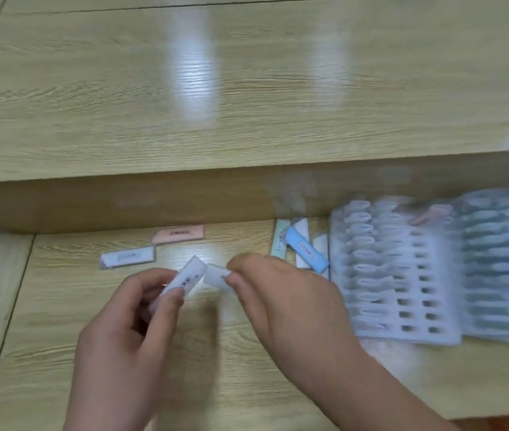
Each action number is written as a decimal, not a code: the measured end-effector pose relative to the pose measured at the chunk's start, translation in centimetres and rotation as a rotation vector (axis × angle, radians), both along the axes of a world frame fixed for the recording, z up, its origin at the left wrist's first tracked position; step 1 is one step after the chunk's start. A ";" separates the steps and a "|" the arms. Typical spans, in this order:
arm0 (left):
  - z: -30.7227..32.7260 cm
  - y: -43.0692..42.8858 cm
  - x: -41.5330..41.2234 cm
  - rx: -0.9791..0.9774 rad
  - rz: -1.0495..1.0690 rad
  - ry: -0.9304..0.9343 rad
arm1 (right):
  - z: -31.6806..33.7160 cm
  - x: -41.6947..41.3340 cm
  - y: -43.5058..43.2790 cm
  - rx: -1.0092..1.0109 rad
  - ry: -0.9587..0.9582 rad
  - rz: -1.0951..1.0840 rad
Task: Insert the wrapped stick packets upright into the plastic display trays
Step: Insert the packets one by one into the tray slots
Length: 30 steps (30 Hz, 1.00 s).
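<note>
My left hand (122, 331) pinches a white wrapped stick packet (186, 279), tilted up to the right. My right hand (281, 303) grips a second white packet (216, 275) at its end, the two packets almost touching. A pale plastic display tray (402, 293) with rows of slots lies to the right, blurred. A second tray (502, 269), holding several bluish-green packets, lies beyond it. Loose on the table are a white packet (128, 257), a pink packet (179, 234), and a small pile with a blue packet (307, 248) and a green packet (279, 239).
Everything lies on a light wooden table (60, 353). A raised wooden shelf (184, 194) runs along the back, right behind the packets. The table's right front edge shows near the lower right corner. The image is motion-blurred on the right.
</note>
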<state>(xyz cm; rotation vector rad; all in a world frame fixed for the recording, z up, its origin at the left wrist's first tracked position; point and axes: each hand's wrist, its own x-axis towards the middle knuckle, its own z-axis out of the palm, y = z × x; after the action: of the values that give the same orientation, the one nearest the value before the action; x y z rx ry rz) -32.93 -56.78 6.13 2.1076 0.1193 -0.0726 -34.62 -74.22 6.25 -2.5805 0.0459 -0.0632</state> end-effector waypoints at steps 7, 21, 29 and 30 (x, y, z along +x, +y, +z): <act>2.2 -7.3 -2.0 -0.078 -0.287 -0.052 | 2.8 -6.8 -10.1 0.384 -0.039 -0.243; 1.8 -15.5 -4.8 0.059 -0.533 -0.340 | 1.1 -10.9 -17.6 0.217 -0.093 -0.289; -0.7 -16.4 -5.7 0.230 -0.526 -0.456 | 0.4 -10.7 -17.2 0.091 -0.161 -0.339; -0.8 -16.5 -5.7 0.242 -0.521 -0.453 | 0.3 -10.8 -17.3 0.080 -0.166 -0.352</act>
<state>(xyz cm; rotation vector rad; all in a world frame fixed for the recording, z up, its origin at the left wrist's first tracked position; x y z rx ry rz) -38.64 -73.25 5.34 2.2897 -0.7241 0.1153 -45.45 -91.57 6.57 -2.4502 0.4307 -0.3965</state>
